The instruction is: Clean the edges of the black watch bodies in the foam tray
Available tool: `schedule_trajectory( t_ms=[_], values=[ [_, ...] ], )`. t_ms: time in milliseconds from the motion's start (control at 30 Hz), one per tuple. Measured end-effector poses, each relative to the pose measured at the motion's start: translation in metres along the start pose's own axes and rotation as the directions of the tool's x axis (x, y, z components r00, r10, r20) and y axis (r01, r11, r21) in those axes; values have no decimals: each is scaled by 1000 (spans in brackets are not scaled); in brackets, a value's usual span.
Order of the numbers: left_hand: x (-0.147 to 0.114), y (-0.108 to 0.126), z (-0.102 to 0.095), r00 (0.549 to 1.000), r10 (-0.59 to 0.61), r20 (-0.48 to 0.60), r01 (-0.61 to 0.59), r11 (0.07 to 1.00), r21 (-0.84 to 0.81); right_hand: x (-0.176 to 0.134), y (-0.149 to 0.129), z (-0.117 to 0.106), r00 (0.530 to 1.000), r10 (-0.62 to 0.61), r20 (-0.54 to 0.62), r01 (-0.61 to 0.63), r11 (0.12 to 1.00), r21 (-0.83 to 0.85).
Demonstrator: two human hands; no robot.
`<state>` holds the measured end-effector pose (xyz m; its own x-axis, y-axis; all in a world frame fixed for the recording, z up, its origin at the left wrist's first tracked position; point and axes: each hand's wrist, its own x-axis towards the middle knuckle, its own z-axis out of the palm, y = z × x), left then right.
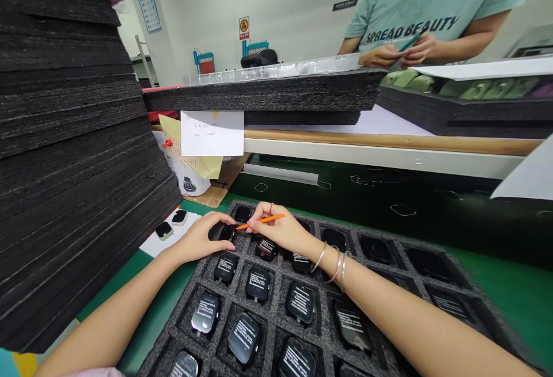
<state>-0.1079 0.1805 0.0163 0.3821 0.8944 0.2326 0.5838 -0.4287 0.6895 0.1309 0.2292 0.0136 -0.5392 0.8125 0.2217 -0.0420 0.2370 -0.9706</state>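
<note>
A dark foam tray (180, 322) lies below me with square watch faces in its compartments, several lit with lines of white text. At its far left corner, my left hand (194, 240) has thumb and fingers closed around the sides of a dark watch face (227, 232). My right hand (283, 232) pinches a thin orange stick (271, 218), its tip pointing left at the edge of that watch face. Whether the tip touches it I cannot tell. Under the right wrist lies another lit watch face (265, 247), partly covered by the hand.
Tall black foam sheets (73, 135) are stacked on the left. Two watch faces (164, 230) rest on white paper. A shelf edge (367, 155) crosses ahead, carrying foam trays (268, 94) and a box of green items (484, 89). Across it, a person (415, 14) holds a teal object.
</note>
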Motion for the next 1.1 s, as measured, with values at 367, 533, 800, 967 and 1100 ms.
schedule_trajectory(
  t_ms=[367, 533, 800, 967, 1100],
  values=[
    [-1, 23, 19, 985, 97, -141, -133, 953, -273, -58, -18, -62, 955, 106, -276, -116, 993, -20],
    [-7, 43, 26, 974, 165, -153, -211, 909, -359, -77, -9, -68, 921, 139, -363, -137, 990, 31],
    [-6, 40, 27, 974, 157, -165, -209, 906, -369, -76, -10, -64, 930, 181, -319, -177, 983, 40],
    [-8, 38, 28, 973, 156, -168, -203, 928, -313, -77, -6, -64, 931, 182, -316, -183, 983, 25],
    [-7, 35, 23, 976, 163, -146, -189, 962, -195, -78, -6, -64, 935, 179, -307, -182, 983, 19]
  ],
)
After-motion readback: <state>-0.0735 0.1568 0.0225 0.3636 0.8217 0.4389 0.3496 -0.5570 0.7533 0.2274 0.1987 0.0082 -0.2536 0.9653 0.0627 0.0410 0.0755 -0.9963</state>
